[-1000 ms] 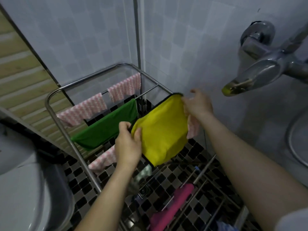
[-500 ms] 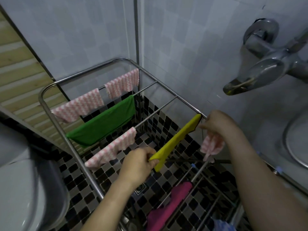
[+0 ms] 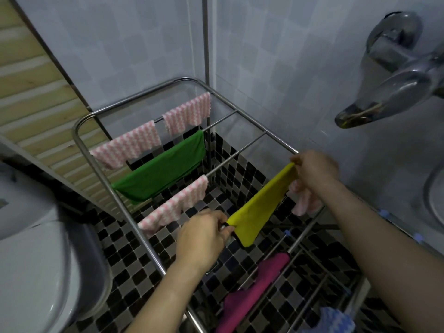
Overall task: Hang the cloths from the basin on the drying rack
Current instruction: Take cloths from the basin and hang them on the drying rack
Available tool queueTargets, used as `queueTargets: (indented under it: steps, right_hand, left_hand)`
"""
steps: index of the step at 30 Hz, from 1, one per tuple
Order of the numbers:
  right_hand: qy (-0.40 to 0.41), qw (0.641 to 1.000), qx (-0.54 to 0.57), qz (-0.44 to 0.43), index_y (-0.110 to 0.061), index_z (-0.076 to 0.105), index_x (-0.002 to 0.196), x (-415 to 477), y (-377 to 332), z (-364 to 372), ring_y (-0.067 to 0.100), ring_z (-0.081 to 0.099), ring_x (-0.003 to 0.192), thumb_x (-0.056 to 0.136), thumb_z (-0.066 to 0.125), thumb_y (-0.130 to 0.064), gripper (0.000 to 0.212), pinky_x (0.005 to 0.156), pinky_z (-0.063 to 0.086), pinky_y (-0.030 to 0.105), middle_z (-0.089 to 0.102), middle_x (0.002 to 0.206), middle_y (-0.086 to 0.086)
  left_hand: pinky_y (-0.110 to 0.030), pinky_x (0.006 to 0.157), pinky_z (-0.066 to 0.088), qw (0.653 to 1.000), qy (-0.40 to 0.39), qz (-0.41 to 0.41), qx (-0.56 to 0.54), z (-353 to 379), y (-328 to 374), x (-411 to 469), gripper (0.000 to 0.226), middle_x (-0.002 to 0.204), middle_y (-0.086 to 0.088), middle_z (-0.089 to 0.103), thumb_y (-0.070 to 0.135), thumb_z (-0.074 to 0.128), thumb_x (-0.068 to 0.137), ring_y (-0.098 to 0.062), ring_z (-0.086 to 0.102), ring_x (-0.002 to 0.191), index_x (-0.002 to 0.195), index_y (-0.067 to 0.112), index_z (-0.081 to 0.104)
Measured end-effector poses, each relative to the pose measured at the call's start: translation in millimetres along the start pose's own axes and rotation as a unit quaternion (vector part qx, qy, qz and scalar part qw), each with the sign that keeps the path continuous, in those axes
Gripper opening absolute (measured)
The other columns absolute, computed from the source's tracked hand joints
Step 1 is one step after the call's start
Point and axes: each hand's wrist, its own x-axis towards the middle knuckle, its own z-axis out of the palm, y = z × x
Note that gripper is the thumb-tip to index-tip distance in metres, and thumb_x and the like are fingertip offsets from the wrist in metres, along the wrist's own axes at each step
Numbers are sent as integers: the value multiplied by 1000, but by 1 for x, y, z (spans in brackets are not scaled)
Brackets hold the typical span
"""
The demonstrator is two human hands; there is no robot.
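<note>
A yellow cloth (image 3: pixel 258 204) with a dark edge lies draped over a bar of the steel drying rack (image 3: pixel 79 135). My left hand (image 3: pixel 204 236) pinches its near corner and my right hand (image 3: pixel 314 168) pinches its far corner. Under my right hand hangs a pink-and-white cloth (image 3: pixel 304 203), partly hidden by my wrist. Further back on the rack hang two pink-and-white cloths (image 3: pixel 127 146) (image 3: pixel 186 112), a green cloth (image 3: pixel 161 168), and another pink-and-white cloth (image 3: pixel 173 209).
A magenta cloth (image 3: pixel 254 289) hangs on a lower bar near me, and a blue-and-white cloth (image 3: pixel 336 320) shows at the bottom right. A chrome tap (image 3: pixel 384 85) sticks out from the right wall. A grey basin (image 3: pixel 48 272) stands at the left. The floor has black-and-grey tiles.
The yellow cloth was held spread open above the rack and has come down over a bar. Both hands moved down and toward me with it and still pinch its corners.
</note>
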Motion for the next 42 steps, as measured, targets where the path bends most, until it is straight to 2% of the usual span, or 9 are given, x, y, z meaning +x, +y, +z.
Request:
queueTargets:
  steps: [6,12,18,22,25,28,32,39,42]
  right_hand:
    - [-10,998,27,50,-15,68,99,2,-2,-2,14,46,51,95,48,-17,21,51,30,21,51,60,-1]
    - [-23,999,-15,-17,-31,50,136,-13,-13,-2,31,61,107,89,55,-15,50,81,51,37,62,123,9]
    - [-68,988,124,-54,-26,54,135,-49,-20,10,26,58,116,92,54,-19,44,89,44,29,62,129,8]
    - [-65,924,373,-53,-21,59,130,-82,-15,-8,18,60,109,91,58,-11,40,85,44,25,64,119,5]
    - [-121,849,509,-76,-26,58,128,-109,-11,-29,7,65,78,91,59,-8,41,68,48,22,68,79,-8]
    - [-172,799,564,-119,-24,55,131,-130,-11,-43,3,60,63,91,58,-2,45,62,47,19,64,62,-8]
    - [-214,740,620,-149,-23,54,132,-153,-13,-52,18,60,72,91,56,1,48,67,51,26,67,78,10]
    - [-189,831,484,-201,-20,73,106,-175,14,-65,12,68,89,81,75,-13,26,81,55,31,75,93,-1]
    - [-141,883,404,-194,-18,76,83,-181,29,-69,0,64,70,77,79,-16,7,70,53,28,73,74,-12]
  left_hand:
    - [-31,70,52,998,-10,51,36,1,-3,-1,31,95,14,57,41,52,95,-10,59,81,122,32,64]
    - [-29,70,51,998,-12,45,36,6,-4,-4,32,94,10,52,44,49,96,-12,57,88,119,28,64]
    - [-28,76,46,997,-28,46,59,9,-3,-9,25,90,7,49,41,44,98,-17,54,98,103,26,63]
    - [-28,88,44,998,16,57,28,5,3,-15,32,113,4,56,38,51,96,-15,48,108,123,23,60]
    - [-20,82,45,978,62,24,-199,-10,25,-19,23,107,10,65,27,56,96,-7,59,97,114,22,69]
    - [-19,84,45,900,-33,-59,-431,-31,55,-23,32,116,13,65,36,53,95,-4,60,94,122,24,64]
    - [-23,75,53,882,-122,-41,-454,-42,74,-32,40,107,7,68,45,60,83,-8,65,96,116,23,64]
    - [-19,69,51,893,-23,-3,-450,-61,80,-52,6,76,10,70,21,72,84,0,63,72,80,18,74]
    - [-28,77,55,904,-27,12,-425,-71,82,-60,4,79,4,75,18,73,83,-9,68,80,80,17,77]
